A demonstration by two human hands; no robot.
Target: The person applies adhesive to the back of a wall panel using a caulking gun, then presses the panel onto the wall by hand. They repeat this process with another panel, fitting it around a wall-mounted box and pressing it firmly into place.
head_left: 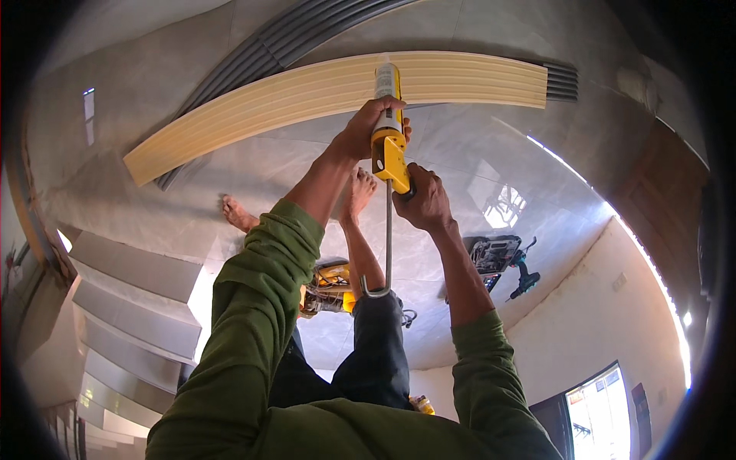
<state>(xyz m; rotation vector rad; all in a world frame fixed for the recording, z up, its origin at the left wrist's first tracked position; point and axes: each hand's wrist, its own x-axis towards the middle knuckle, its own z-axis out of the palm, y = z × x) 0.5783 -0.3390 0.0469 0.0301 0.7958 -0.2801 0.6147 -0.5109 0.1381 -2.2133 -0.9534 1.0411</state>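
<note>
My left hand [371, 126] is closed around the front of a yellow caulking gun [392, 162], where a white and yellow sealant tube [387, 83] sits in its frame. Around the gun's handle and trigger, my right hand [426, 198] is wrapped. The long metal plunger rod [389, 238] points back toward my body and ends in a hook. Beyond the tube's nozzle lies a long, pale wood-coloured ribbed panel [307, 90] on the floor; whether the nozzle touches it I cannot tell. Dark grey ribbed panels [295, 38] lie under and behind it.
Grey tiles [452, 146] cover the floor, and my bare feet stand left of centre. A yellow power tool [331, 287] lies near my legs. To the right are an open tool case [492, 253] and a teal cordless drill [526, 280]. Stairs [138, 307] rise at the left.
</note>
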